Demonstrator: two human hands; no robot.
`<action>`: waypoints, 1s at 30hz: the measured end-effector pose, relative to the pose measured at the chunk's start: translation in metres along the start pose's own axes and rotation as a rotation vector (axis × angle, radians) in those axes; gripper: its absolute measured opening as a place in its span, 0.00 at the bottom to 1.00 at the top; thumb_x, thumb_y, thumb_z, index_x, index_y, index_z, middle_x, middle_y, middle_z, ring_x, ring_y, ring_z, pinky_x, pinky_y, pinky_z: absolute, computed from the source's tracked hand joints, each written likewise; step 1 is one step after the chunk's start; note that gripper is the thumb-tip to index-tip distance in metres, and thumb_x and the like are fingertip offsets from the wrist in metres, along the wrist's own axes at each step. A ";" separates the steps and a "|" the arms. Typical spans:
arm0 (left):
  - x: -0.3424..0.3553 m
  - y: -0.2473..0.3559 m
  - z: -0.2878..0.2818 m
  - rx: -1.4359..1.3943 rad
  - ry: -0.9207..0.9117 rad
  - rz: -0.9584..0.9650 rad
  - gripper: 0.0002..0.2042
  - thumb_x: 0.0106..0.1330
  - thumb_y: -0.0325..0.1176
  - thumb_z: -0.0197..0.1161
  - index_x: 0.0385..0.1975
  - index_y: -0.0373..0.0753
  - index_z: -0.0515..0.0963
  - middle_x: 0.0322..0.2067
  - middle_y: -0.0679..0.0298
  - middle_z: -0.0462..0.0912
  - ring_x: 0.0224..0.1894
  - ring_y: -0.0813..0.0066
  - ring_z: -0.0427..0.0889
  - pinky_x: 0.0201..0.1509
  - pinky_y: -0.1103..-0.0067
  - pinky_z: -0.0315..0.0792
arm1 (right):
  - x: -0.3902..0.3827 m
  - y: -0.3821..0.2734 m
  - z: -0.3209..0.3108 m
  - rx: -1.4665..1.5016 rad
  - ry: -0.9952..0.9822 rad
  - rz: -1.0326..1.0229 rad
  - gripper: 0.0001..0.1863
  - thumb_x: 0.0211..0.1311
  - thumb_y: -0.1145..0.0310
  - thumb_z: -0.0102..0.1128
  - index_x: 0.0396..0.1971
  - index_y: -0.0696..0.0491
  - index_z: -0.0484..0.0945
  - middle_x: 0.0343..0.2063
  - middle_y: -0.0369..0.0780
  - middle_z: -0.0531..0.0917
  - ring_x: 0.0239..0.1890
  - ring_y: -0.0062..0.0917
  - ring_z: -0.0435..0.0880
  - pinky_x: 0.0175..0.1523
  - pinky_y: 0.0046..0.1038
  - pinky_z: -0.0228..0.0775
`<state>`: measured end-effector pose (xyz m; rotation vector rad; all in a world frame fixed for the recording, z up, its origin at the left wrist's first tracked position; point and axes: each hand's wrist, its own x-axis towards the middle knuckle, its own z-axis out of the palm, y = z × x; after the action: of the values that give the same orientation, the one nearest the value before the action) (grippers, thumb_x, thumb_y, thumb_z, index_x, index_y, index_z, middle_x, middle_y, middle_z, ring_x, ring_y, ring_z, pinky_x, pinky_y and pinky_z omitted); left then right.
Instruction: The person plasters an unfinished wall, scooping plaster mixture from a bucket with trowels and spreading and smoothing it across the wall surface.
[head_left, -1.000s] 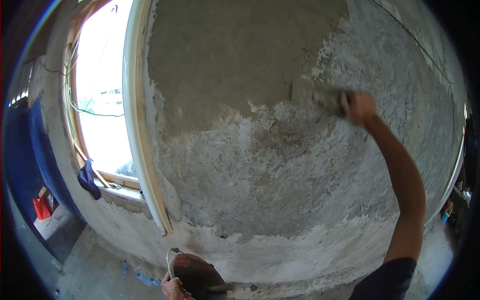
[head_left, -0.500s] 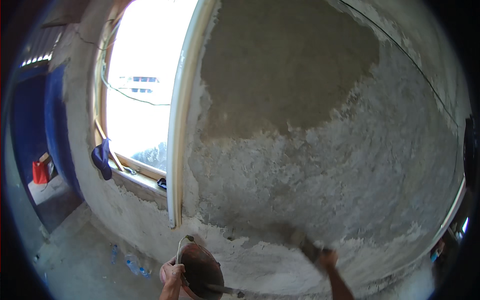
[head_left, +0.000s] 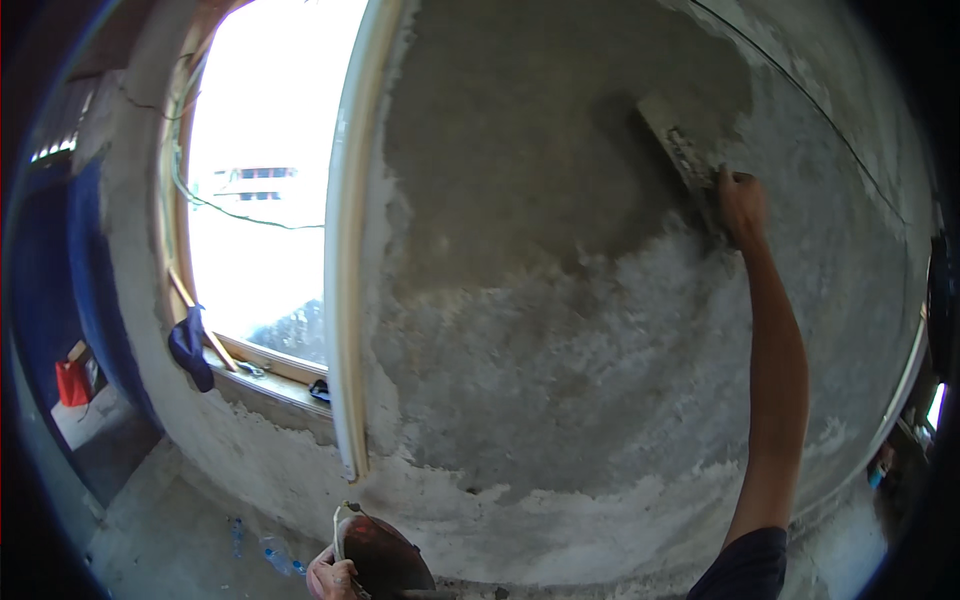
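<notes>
Your right hand (head_left: 743,208) closed round trowel (head_left: 678,158); left hand (head_left: 332,576) clenched on bucket (head_left: 385,553). Uneven pressure could gouge wall (head_left: 560,370).

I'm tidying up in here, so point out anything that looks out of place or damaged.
Plastic bottles litter the floor at lower left, seemingly discarded. A loose cable sags across the window, looking untidy. The wall is patchy and ragged-edged below its smoother, darker area, so its surface looks uneven.

Blue cap (head_left: 190,348) at windowsill (head_left: 285,389); red bag (head_left: 72,383) farther left; clear bottles (head_left: 275,553) on floor (head_left: 180,525).
</notes>
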<state>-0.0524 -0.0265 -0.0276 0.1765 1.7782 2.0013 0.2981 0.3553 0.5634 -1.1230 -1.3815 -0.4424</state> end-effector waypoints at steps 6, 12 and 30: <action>0.017 0.005 -0.019 0.111 0.066 -0.047 0.25 0.33 0.19 0.53 0.39 0.33 0.82 0.27 0.67 0.82 0.24 0.78 0.77 0.24 0.83 0.70 | 0.061 -0.078 -0.018 0.071 0.052 0.013 0.30 0.59 0.45 0.49 0.43 0.60 0.79 0.41 0.56 0.80 0.47 0.49 0.79 0.51 0.42 0.67; 0.006 0.065 -0.013 0.093 -0.023 -0.096 0.13 0.51 0.26 0.52 0.35 0.38 0.80 0.13 0.66 0.71 0.08 0.76 0.69 0.10 0.77 0.65 | 0.091 -0.183 0.011 0.073 -0.006 -0.123 0.32 0.63 0.46 0.47 0.44 0.64 0.76 0.37 0.55 0.81 0.43 0.44 0.81 0.50 0.43 0.68; 0.086 -0.014 0.000 0.035 -0.251 -0.014 0.26 0.35 0.20 0.51 0.41 0.27 0.79 0.28 0.63 0.82 0.23 0.78 0.77 0.24 0.84 0.69 | -0.154 -0.011 -0.025 1.576 -0.288 0.442 0.24 0.65 0.51 0.50 0.47 0.58 0.74 0.42 0.43 0.80 0.40 0.31 0.80 0.47 0.34 0.71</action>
<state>-0.1256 0.0103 -0.0582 0.4060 1.6506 1.8482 0.2702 0.2760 0.4318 -0.0974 -1.1518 1.0454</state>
